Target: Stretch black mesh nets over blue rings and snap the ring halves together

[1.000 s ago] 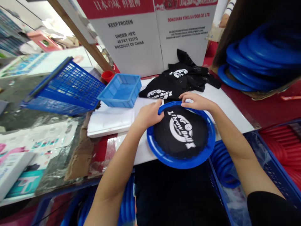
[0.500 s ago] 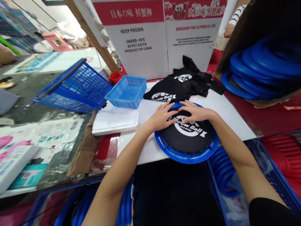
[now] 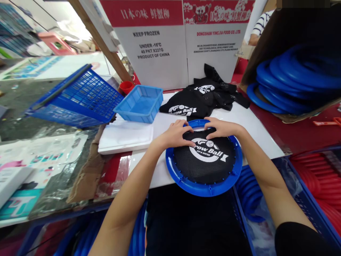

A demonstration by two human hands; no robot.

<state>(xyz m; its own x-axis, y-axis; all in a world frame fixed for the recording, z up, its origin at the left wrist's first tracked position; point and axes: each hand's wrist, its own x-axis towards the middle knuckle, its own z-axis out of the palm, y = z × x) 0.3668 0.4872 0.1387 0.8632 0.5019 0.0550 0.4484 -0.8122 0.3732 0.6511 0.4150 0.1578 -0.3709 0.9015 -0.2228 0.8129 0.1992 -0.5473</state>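
My left hand (image 3: 178, 134) and right hand (image 3: 221, 128) curl fingers over the black mesh (image 3: 202, 169); whether pinching, I can't tell. A carton (image 3: 256, 57) holds blue rings (image 3: 293, 80).

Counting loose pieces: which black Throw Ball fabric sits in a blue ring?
The mesh disc at the left hand and right hand; a blue ring surrounds it, while other fabrics lie heaped behind.

The round black mesh sheet (image 3: 204, 170) within the circular blue plastic rim (image 3: 210, 190) bore white lettering, "row Ball", its start covered, above "FLY & CATCH". "row Ball" also showed on the crumpled black cloth (image 3: 190, 99). The white cardboard panel with a red band (image 3: 153, 73) read "日本の味 鮮蟹柳", "KEEP FROZEN", "UNDER -18°C", "40 PKT X227G" and "PRODUCT OF CHINA"; the similar white cardboard panel to its right (image 3: 210, 64), "DONGSHAN YINGJIA FOOD CO. LTD."
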